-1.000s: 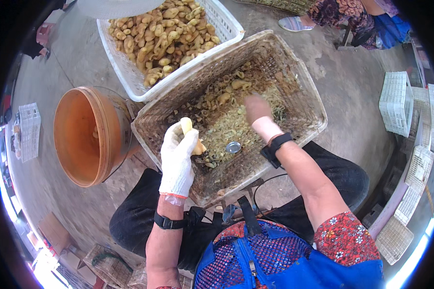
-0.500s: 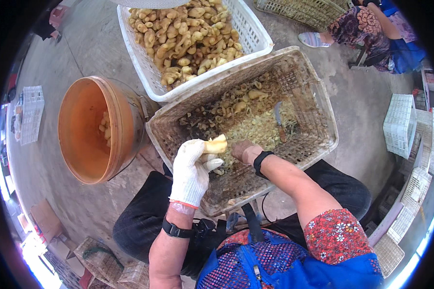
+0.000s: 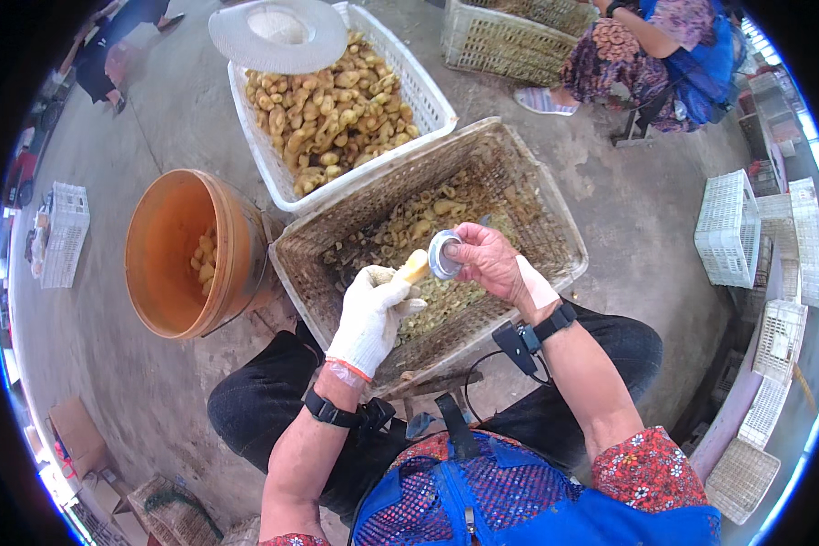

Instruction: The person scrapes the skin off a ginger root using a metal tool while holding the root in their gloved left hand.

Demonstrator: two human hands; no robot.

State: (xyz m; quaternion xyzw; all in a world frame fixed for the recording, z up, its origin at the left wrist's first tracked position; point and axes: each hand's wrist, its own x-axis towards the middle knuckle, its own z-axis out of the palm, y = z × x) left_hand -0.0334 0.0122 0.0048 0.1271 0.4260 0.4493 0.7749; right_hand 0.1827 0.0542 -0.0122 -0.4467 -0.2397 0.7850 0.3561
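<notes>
My left hand [image 3: 371, 311], in a white knit glove, is closed round a pale peeled piece of ginger [image 3: 414, 267] whose end points up to the right. Bare-skinned, my right hand [image 3: 490, 264] pinches a round, shiny metal disc like a jar lid [image 3: 444, 255] close beside the ginger; whether the two touch I cannot tell. Both hands are above a dirt-stained plastic crate [image 3: 566, 238] between my knees. Pale peelings [image 3: 446, 308] and brownish ginger scraps [image 3: 428, 214] lie in its bottom. No knife can be made out behind my right hand.
Beyond the stained crate a white crate [image 3: 432, 107] is heaped with ginger [image 3: 341, 109], a pale brimmed hat [image 3: 287, 36] on top. Left stands an orange bucket [image 3: 159, 264] with some ginger pieces. A seated co-worker [image 3: 646, 55] is at upper right; white crates [image 3: 728, 227] stand at right.
My right hand has risen from the peelings and now holds the metal disc up beside the ginger. The left still grips its piece. The view has shifted, bringing the hat into sight.
</notes>
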